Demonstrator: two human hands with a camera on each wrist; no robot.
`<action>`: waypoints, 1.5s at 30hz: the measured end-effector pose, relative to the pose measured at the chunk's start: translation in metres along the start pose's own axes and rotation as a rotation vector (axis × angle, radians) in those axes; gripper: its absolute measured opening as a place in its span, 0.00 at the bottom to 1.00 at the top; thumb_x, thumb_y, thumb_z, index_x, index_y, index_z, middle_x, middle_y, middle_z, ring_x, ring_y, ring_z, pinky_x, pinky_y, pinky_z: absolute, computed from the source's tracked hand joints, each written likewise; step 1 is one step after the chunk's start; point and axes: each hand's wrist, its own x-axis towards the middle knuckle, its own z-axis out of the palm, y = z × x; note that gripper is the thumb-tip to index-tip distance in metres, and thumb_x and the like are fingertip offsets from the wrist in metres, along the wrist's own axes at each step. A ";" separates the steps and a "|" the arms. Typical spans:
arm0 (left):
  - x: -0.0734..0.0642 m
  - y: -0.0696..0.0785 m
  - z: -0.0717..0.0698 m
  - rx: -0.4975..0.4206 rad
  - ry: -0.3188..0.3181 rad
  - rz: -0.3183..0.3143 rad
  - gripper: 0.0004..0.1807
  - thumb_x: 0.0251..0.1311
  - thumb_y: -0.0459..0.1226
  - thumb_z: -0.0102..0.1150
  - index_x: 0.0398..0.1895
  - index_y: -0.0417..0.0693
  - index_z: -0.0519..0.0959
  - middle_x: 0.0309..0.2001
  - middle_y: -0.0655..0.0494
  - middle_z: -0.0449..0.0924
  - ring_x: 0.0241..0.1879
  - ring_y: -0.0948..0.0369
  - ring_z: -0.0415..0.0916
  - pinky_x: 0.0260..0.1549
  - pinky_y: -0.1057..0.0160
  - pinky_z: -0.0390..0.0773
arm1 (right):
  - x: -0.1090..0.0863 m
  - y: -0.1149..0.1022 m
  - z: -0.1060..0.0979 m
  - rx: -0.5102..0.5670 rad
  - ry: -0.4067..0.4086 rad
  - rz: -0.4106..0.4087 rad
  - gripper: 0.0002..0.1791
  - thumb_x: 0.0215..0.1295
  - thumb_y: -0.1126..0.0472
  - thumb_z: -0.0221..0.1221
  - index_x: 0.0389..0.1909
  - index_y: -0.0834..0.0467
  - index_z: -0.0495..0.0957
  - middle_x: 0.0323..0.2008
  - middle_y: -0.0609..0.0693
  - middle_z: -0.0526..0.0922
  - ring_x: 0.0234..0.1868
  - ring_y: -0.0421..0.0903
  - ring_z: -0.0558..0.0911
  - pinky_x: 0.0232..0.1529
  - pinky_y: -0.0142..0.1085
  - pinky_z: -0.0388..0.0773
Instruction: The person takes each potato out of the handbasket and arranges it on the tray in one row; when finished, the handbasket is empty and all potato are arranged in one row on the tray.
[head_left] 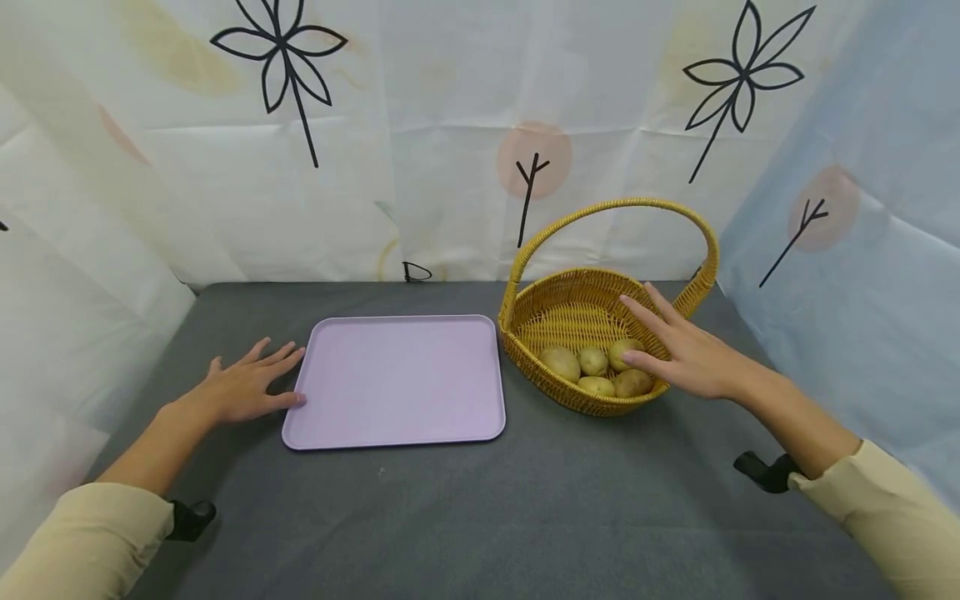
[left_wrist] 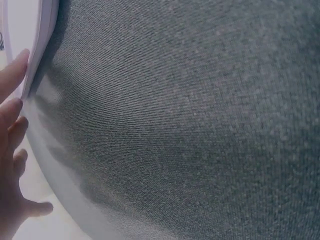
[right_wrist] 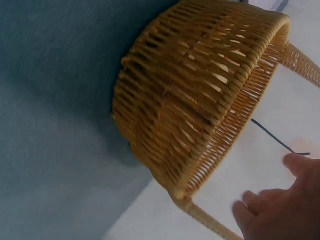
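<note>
My left hand (head_left: pixel 243 389) is spread at the left side of a pale purple tray (head_left: pixel 397 379), its thumb tip right at the rim. In the left wrist view, the fingers (left_wrist: pixel 11 80) reach along the tray's edge (left_wrist: pixel 37 45) with nothing in them. A yellow woven basket (head_left: pixel 573 304) with a tall handle stands right of the tray. Inside it lie several potatoes (head_left: pixel 592 362) near the front wall. Over the basket's right side my right hand (head_left: pixel 686 354) is held with fingers apart and holds nothing. From the right wrist, the basket's woven side (right_wrist: pixel 185 95) hides the potatoes.
A dark grey cloth (head_left: pixel 450 508) covers the table. Behind it hangs a white curtain (head_left: pixel 450 167) printed with leaves, and similar cloth (head_left: pixel 847 208) closes in the sides. The basket's arched handle (head_left: pixel 622 202) rises beside the right hand.
</note>
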 end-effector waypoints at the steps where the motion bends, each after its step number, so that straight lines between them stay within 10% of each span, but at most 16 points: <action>1: 0.000 0.000 0.000 -0.007 -0.002 0.007 0.50 0.61 0.67 0.52 0.77 0.46 0.56 0.76 0.38 0.52 0.74 0.32 0.42 0.54 0.17 0.40 | 0.003 0.000 0.000 0.044 -0.024 0.014 0.43 0.75 0.42 0.51 0.81 0.47 0.39 0.79 0.59 0.30 0.73 0.74 0.49 0.57 0.72 0.58; 4: 0.002 -0.001 0.000 -0.032 0.001 0.047 0.50 0.60 0.67 0.54 0.77 0.47 0.57 0.77 0.39 0.51 0.74 0.32 0.42 0.54 0.18 0.42 | 0.011 0.003 0.001 0.146 -0.081 0.042 0.42 0.75 0.43 0.51 0.80 0.56 0.44 0.75 0.67 0.52 0.69 0.70 0.63 0.58 0.68 0.63; 8: 0.005 -0.003 0.000 -0.069 -0.006 0.078 0.51 0.58 0.67 0.57 0.77 0.46 0.59 0.77 0.40 0.51 0.74 0.34 0.42 0.55 0.19 0.43 | 0.024 0.008 -0.002 0.257 -0.177 0.092 0.43 0.76 0.44 0.50 0.78 0.64 0.45 0.45 0.64 0.80 0.41 0.55 0.81 0.45 0.52 0.76; 17: 0.007 -0.002 0.000 -0.122 -0.026 0.089 0.51 0.58 0.64 0.59 0.76 0.43 0.59 0.76 0.39 0.52 0.75 0.35 0.42 0.55 0.20 0.44 | 0.039 0.018 -0.012 0.607 -0.411 0.287 0.48 0.77 0.42 0.47 0.78 0.65 0.32 0.76 0.72 0.35 0.74 0.71 0.50 0.68 0.60 0.58; 45: 0.007 -0.003 0.003 -0.108 -0.017 0.116 0.52 0.58 0.65 0.58 0.76 0.41 0.59 0.76 0.38 0.53 0.73 0.35 0.47 0.55 0.21 0.50 | 0.078 0.039 -0.014 0.733 -0.637 0.462 0.45 0.79 0.47 0.46 0.77 0.70 0.33 0.73 0.79 0.40 0.67 0.77 0.61 0.60 0.57 0.71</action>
